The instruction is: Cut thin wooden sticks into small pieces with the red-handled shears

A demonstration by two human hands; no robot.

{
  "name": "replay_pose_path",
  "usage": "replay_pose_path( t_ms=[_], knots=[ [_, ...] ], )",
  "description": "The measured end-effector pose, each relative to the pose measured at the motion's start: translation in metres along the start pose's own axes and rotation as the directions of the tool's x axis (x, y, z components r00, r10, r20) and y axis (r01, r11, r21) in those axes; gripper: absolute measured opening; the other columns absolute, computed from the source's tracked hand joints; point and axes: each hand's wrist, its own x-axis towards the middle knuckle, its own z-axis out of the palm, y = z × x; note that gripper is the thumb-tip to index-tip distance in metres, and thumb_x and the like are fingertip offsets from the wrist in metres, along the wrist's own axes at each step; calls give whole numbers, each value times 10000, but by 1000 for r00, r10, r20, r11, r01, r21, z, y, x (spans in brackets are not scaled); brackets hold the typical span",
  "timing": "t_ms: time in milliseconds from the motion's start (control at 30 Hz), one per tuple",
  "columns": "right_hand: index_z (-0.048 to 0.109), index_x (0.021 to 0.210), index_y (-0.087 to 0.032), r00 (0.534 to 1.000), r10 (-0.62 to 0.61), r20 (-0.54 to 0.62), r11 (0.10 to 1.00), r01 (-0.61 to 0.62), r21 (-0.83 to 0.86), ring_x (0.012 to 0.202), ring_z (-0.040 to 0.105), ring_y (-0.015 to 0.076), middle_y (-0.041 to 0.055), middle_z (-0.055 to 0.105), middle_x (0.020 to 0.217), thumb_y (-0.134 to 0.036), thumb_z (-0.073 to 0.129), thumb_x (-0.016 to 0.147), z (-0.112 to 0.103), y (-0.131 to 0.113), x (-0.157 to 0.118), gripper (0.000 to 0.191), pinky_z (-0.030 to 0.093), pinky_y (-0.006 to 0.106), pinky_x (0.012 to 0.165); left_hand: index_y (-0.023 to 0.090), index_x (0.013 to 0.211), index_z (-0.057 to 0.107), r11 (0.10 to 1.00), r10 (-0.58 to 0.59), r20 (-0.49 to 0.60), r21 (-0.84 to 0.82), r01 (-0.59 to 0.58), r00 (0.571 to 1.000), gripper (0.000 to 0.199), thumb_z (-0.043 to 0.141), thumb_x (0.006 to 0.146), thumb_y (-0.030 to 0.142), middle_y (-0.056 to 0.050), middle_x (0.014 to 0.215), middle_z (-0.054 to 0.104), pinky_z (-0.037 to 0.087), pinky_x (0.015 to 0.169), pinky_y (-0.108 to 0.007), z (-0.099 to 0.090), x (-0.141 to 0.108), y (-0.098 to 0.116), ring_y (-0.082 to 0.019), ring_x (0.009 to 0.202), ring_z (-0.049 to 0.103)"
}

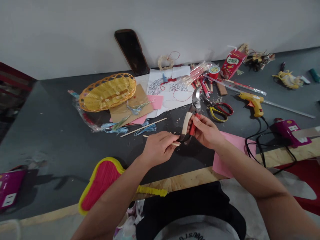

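Stick: in your left hand, near the lower end of the shears; likely light, stiff, easily snapped; best pinched near its tip.
Left grip: pinching the stick.
Shears: probably heavier, rigid; hold by the handles.
Right grip: your right hand, wrapped about the red handle.
Basket: left of the shears; contents unclear.
Drink box: right of and beyond the shears; straw inserted, contents hidden.

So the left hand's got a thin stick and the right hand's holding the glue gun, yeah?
Not quite: in the head view, the right hand holds the cutters, not the glue gun, which lies on the table. The left hand does have a thin stick.
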Motion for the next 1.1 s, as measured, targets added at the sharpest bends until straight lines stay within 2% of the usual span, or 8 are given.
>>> replay_pose_path(
  t_ms=[167,400,533,700,767,933,1000,1100],
  knots=[
    [604,802,-247,992,-115,-46,991,111,-69,621,604,98,-47,635,771,-503,870,696,1,-3,1,385,567,235,584,197,933,708,997,-75,-10,-5,75,997,165,553,936,253,-61,811,770,545,670,-260,2,-2,-1,-170,753,733],
    [577,835,-273,945,-310,-107,938,285,-198,780,617,129,-34,609,849,-578,779,760,-5,-9,2,373,581,294,740,203,1017,714,996,22,-8,90,-21,1000,170,598,943,303,-26,781,776,495,600,-257,0,-1,1,-151,681,713],
    [576,874,-292,864,-474,-167,829,375,-415,884,640,164,-14,629,910,-602,713,795,-11,-13,1,349,572,315,785,188,1213,676,975,-155,-64,150,163,986,357,508,992,413,-67,881,778,536,751,-311,-8,0,-4,-200,836,715],
    [522,972,-298,916,-401,-24,800,338,-496,1029,654,206,17,602,1258,-338,682,784,-15,-17,-2,251,593,370,772,177,1275,648,930,-335,-145,104,351,931,409,348,1043,328,-101,1048,762,528,928,-370,-16,2,-12,-216,1012,682],
    [543,1018,-288,897,-436,66,668,373,-644,1074,636,220,37,584,1304,-215,624,746,-16,-17,-3,293,579,414,849,189,1209,684,919,-365,-181,86,384,913,371,398,1034,347,-86,1012,769,531,921,-353,-18,2,-14,-207,990,692],
    [633,976,-259,772,-474,425,14,488,-873,1265,478,339,78,541,1382,-91,575,637,-17,-12,-6,383,397,587,1070,185,1098,728,884,-461,-243,-39,466,854,316,497,1003,378,-59,913,780,540,811,-272,-21,0,-13,-173,862,712],
    [634,945,-263,765,-418,490,-112,492,-863,1284,438,374,69,502,1444,-97,597,624,-16,-8,-8,363,386,612,1051,178,1091,733,853,-521,-240,-130,505,819,333,519,991,413,-52,864,778,534,721,-254,-21,0,-12,-157,760,696],
    [635,961,-271,777,-338,530,-186,497,-847,1306,410,397,66,463,1491,-105,614,623,-13,-3,-12,377,383,619,1023,172,1102,732,779,-615,-197,-299,551,763,385,540,972,480,-33,777,759,461,545,-229,-22,0,-10,-108,541,566]
  ],
)
